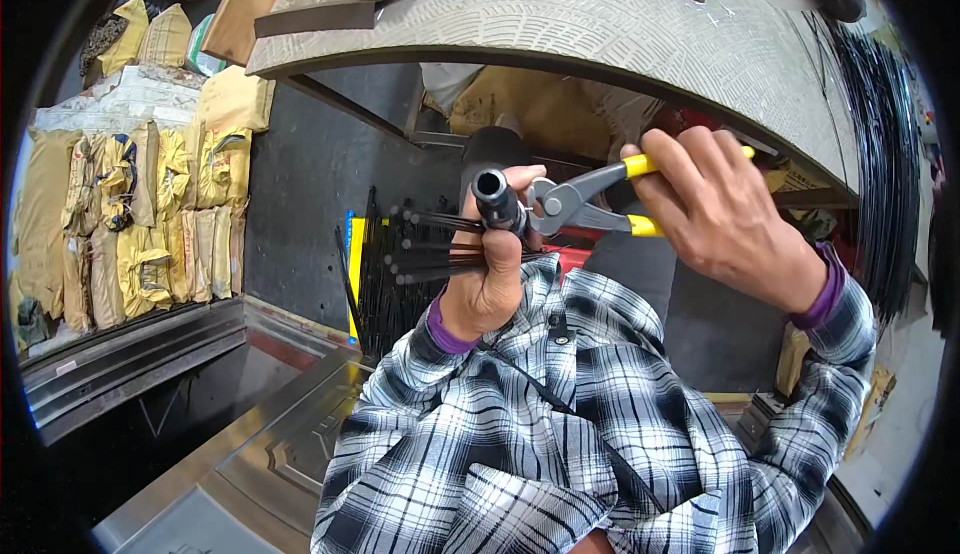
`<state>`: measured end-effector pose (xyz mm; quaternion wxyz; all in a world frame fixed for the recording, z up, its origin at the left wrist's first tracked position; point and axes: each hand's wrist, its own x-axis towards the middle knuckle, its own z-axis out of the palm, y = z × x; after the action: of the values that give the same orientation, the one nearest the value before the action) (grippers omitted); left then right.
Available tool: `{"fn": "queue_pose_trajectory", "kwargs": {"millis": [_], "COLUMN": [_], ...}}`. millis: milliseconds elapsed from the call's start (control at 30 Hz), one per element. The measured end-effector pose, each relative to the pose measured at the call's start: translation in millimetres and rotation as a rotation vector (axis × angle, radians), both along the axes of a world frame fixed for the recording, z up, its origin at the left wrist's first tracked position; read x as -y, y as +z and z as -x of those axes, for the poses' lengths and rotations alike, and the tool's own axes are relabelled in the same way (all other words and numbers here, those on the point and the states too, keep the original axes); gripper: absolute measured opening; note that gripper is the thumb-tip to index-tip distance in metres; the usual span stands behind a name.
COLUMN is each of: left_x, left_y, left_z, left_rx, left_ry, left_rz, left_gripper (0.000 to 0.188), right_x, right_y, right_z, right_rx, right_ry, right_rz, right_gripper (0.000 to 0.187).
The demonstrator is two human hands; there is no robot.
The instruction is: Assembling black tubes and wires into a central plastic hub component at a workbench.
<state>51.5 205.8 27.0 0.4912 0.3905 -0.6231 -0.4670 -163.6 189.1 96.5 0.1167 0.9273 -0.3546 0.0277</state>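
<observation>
My left hand is closed around a black tube with rods, its round open end facing up. Several thin black rods fan out from its collar toward the left, each with a small rounded tip. In my right hand is a pair of pliers with a grey metal head and yellow handles. The handles stand apart in my fingers. The head of the pliers is right at the side of the tube's collar, by my left fingertips. What lies between the jaws is too small to make out.
A bundle of thin black rods stands beside a yellow strip, left of my left hand. A patterned grey tabletop spans the far side. Yellow wrapped packages are stacked at the left. More long dark rods hang at the right.
</observation>
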Motion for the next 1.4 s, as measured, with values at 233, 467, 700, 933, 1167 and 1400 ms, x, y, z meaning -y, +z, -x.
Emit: {"fn": "queue_pose_trajectory", "kwargs": {"millis": [233,467,700,933,1167,1400], "left_x": [12.9,19.0,11.5,16.8,27.9,47.9], "left_y": [-15.4,-18.8,-10.8,-23.5,-26.2,-27.6], "left_z": [-7.3,-13.8,-7.4,-1.1,14.4,5.4], "left_rx": [-0.124,-0.267,-0.18,-0.083,-0.198,-0.516], "left_ry": [-0.094,-0.353,-0.287,-0.226,0.094,0.297], "left_rz": [-0.13,-0.121,-0.117,-0.08,-0.122,0.055], "left_gripper": [0.075,0.07,0.065,0.067,0.069,0.07], "right_x": [4.2,20.8,32.7,30.0,42.1,122.6], "right_y": [-36.0,-10.4,1.4,-18.9,-15.5,-74.0], "right_z": [-4.5,16.4,24.7,20.9,13.7,94.2], "right_rx": [0.334,0.57,0.409,0.389,0.399,0.162], "right_ry": [0.048,0.073,0.04,0.099,0.043,-0.404], "right_rz": [-0.264,-1.376,-1.457,-1.164,-0.891,-0.03], "right_gripper": [0.031,0.025,0.023,0.033,0.025,0.028]}}
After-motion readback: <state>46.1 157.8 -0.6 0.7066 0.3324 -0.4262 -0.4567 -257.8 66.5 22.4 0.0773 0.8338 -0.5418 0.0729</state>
